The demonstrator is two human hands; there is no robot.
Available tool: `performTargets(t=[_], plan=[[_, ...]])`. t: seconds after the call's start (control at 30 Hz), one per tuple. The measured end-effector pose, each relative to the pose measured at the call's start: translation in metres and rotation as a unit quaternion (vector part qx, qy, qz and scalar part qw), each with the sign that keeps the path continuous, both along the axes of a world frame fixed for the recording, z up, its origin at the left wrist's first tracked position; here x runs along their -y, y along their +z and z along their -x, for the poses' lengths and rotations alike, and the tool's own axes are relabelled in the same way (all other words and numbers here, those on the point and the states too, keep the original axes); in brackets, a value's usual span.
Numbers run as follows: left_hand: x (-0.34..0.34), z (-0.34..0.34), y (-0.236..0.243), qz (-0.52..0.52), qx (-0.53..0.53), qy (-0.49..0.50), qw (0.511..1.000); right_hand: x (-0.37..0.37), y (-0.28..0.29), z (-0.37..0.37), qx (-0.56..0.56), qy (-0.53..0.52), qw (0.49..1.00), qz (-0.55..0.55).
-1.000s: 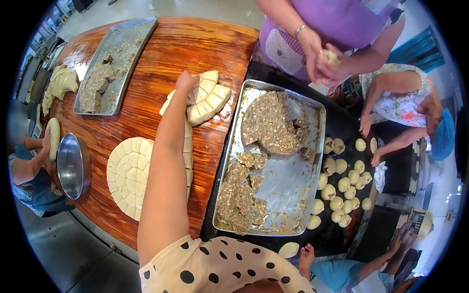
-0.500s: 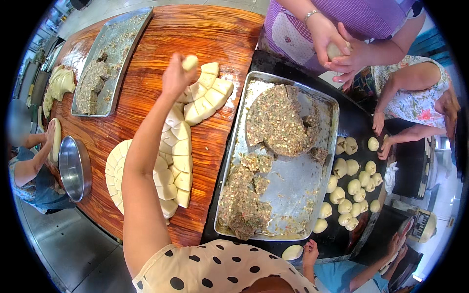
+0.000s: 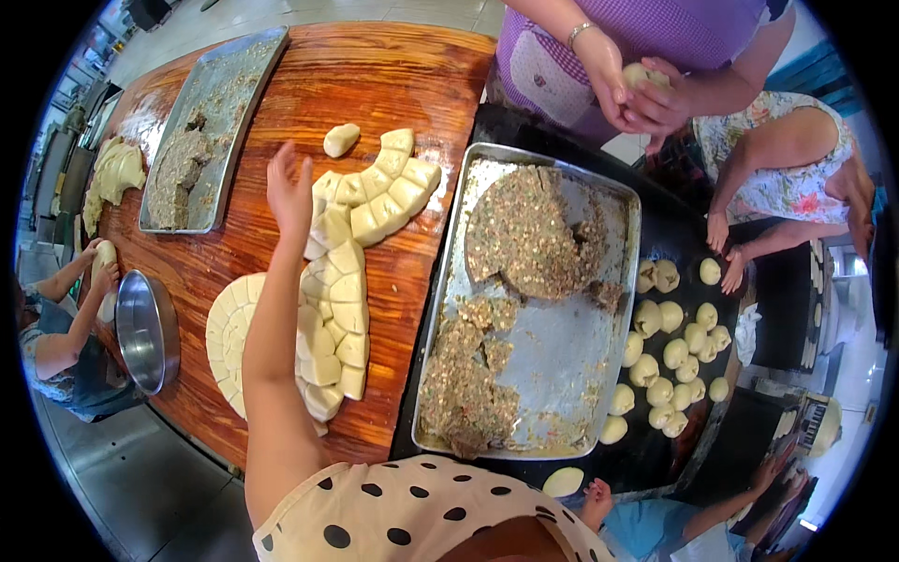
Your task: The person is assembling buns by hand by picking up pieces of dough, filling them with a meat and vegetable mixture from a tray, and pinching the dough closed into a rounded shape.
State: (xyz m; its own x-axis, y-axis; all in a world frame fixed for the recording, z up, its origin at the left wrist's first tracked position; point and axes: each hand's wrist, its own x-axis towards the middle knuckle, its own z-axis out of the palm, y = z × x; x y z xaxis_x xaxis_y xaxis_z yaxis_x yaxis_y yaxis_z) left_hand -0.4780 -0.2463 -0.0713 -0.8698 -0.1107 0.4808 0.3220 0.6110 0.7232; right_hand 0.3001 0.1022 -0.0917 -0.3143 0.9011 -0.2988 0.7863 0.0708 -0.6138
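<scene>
My left arm stretches over the wooden table, and my left hand is raised, open and empty, with its fingers apart. Just right of it lies a loose lump of dough, separate from the rest. Below that, a scored, curved slab of pale dough and more cut dough cover part of the wood; my forearm hides some of it. At the lower right, my right hand is small and partly hidden, its fingers loosely bent. Beside it lies a flat oval of dough.
A large metal tray holds a speckled chopped filling; rounded dough balls sit right of it. A second tray, a metal bowl and a dough heap stand left. Co-workers surround the tables; one cups a dough ball.
My left hand has let go of the dough lump, which now rests on the table. That hand has drawn back left and lower. Co-workers' hands have shifted slightly.
</scene>
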Motion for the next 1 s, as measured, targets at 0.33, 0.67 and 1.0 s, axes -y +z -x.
performTargets(t=[0.33,0.67,1.0], plan=[[-0.038,-0.27,0.058,-0.197,0.228,-0.245,0.922,0.014,-0.007,0.014,-0.027,0.007,0.999,-0.02],[-0.077,-0.459,0.064,-0.171,0.608,-0.504,0.589,0.025,0.008,-0.021,0.03,-0.07,0.984,-0.16],[-0.098,-0.508,0.071,-0.068,0.566,-0.548,0.612,0.019,-0.031,0.017,0.082,0.011,0.984,-0.16]])
